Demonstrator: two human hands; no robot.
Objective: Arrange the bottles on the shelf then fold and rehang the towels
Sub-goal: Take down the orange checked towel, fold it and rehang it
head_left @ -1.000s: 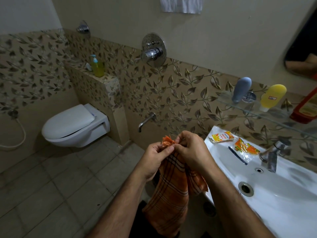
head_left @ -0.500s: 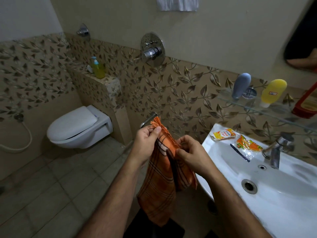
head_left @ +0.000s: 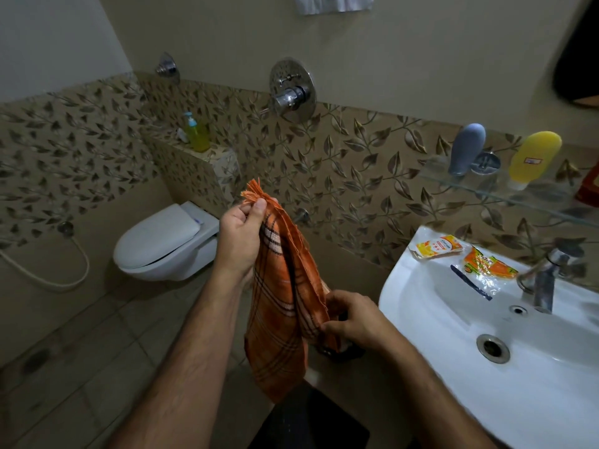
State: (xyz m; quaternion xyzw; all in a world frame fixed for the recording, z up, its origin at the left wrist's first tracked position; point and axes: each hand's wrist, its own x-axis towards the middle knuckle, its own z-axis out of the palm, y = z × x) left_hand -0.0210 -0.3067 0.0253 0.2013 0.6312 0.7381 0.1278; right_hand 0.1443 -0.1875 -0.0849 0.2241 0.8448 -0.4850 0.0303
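hanging centre frame: orange checked towel (head_left: 278,306), thin, limp, light, fringed. left hand (head_left: 240,244) pinching gathered top corner, thumb pressing fringe. right hand (head_left: 353,319) pinching lower edge near sink (head_left: 421,319). likely sagging, slipping from loose hold; gripping corners and edges probably best for folding.

Bathroom fixtures and sink clutter

White toilet (head_left: 165,244) with lid down, mounted on the left wall, hose (head_left: 48,273) looping beside it. Chrome shower valve (head_left: 291,92) on the leaf-patterned tiles (head_left: 356,176). White sink (head_left: 431,322) at right with chrome tap (head_left: 547,280) and drain (head_left: 492,348); yellow sachet (head_left: 437,246), orange packet (head_left: 486,267) and dark razor (head_left: 470,281) lying on its rim.
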